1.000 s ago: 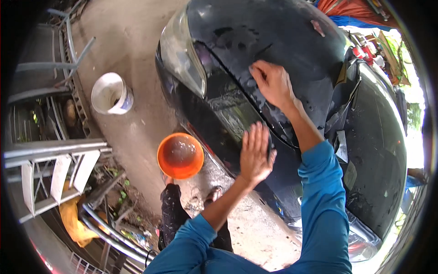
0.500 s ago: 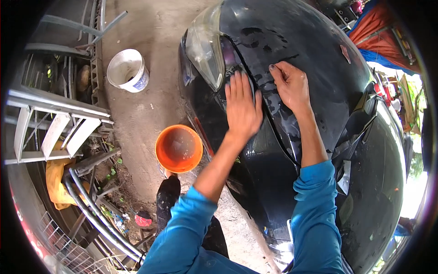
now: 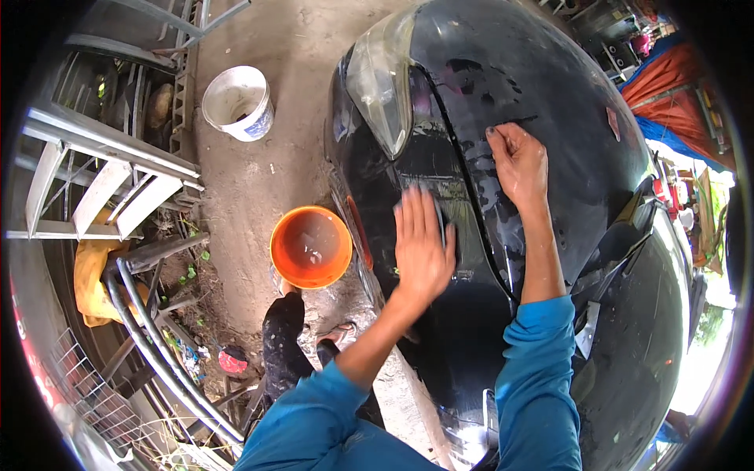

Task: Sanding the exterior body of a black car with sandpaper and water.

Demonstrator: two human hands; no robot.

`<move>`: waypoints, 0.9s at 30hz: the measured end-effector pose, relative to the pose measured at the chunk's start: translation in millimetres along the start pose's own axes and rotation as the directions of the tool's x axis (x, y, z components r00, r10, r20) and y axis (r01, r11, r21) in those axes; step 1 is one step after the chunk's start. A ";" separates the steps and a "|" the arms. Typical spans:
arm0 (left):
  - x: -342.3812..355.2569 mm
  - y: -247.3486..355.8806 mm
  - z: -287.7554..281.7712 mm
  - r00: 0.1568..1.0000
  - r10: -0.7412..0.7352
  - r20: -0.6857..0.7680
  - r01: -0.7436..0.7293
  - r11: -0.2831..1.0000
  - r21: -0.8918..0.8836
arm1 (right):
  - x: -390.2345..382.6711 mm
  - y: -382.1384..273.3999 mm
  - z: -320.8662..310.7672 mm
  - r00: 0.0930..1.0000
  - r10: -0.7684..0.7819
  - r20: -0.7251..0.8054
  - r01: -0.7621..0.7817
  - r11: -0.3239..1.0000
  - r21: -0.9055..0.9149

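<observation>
A black car with a wet, scuffed front fender (image 3: pixel 440 302) and hood (image 3: pixel 542 86) lies under my hands. My left hand (image 3: pixel 424 247) rests flat on the fender behind the clear headlight (image 3: pixel 381 86), fingers stretched forward and slightly blurred. Beside its thumb a thin dark edge shows; I cannot make out whether this is a sheet under the palm. On the hood, across the dark seam, my right hand (image 3: pixel 521 166) is closed, its fingers curled with the thumb against them. Whatever it may hold is hidden. Wet smears and pale streaks mark the paint around both hands.
An orange bucket (image 3: pixel 345 255) of cloudy water stands by my feet, left of the car. Farther off on the dirt ground is a white bucket (image 3: pixel 265 122). A metal ladder (image 3: pixel 110 169) and bent metal tubes (image 3: pixel 149 334) line the left side. A red-orange tarp (image 3: pixel 667 82) hangs at far right.
My left hand has slid back along the fender, away from the headlight. My right hand stays closed on the hood. The view has shifted slightly, and another foot now shows below the orange bucket.
</observation>
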State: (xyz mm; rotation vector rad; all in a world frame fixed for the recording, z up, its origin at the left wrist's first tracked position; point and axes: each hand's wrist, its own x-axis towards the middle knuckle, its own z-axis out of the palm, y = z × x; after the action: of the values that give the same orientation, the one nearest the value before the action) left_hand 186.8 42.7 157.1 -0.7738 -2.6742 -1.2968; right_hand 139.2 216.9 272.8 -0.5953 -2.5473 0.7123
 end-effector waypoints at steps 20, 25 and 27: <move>-2.7 -13.0 -5.2 1.000 0.020 -0.008 -0.020 0.999 -0.026 | 2.3 -3.6 -2.4 1.000 0.021 0.018 -0.021 0.999 -0.029; 76.2 -11.2 -5.4 0.986 0.158 -0.049 -0.158 0.987 0.010 | 4.7 -6.9 2.2 1.000 0.000 -0.011 0.001 0.999 0.050; 118.4 -20.7 0.2 0.988 0.146 -0.046 -0.143 0.987 0.067 | 3.0 -13.5 3.8 1.000 0.015 0.020 -0.015 1.000 -0.003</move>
State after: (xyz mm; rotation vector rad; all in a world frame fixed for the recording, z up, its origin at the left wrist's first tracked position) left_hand 74.1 80.5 174.6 -0.8952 -2.5526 -1.1758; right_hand 131.0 206.5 278.3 -0.6116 -2.5651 0.7227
